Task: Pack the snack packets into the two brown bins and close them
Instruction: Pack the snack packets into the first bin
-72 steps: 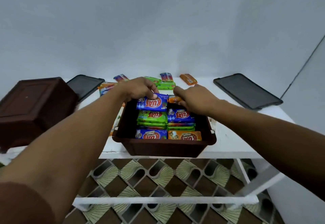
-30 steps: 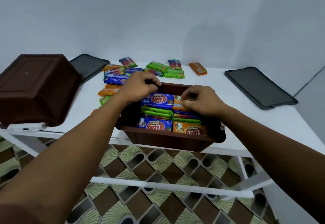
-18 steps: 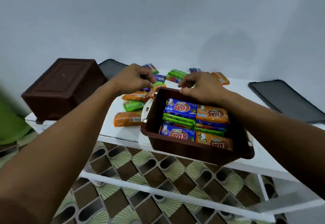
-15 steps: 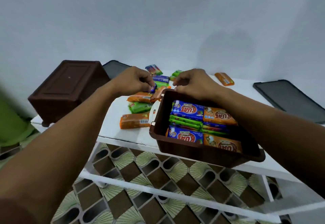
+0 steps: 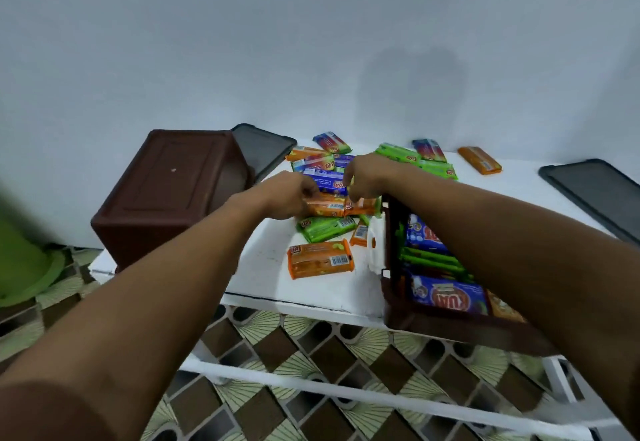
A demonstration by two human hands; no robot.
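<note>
An open brown bin [image 5: 446,327] stands at the table's front right, holding stacked blue, green and orange snack packets; my right forearm crosses over it. A second brown bin [image 5: 169,191] lies upside down at the left. Loose packets lie between them: an orange one [image 5: 320,261], a green one [image 5: 325,227], a blue one [image 5: 325,181]. My left hand [image 5: 287,194] grips an orange packet [image 5: 325,205] in the pile. My right hand [image 5: 369,175] reaches beside it, fingers curled on a neighbouring orange packet [image 5: 362,205].
Two dark grey lids lie flat, one behind the upturned bin [image 5: 266,149], one at the far right [image 5: 595,194]. More packets lie near the wall, among them an orange one [image 5: 479,160]. A green object [image 5: 20,260] stands on the patterned floor at the left.
Both hands left the open bin and moved left to the loose pile, where they took hold of orange packets. The view swung left, so the bin now sits at the right.
</note>
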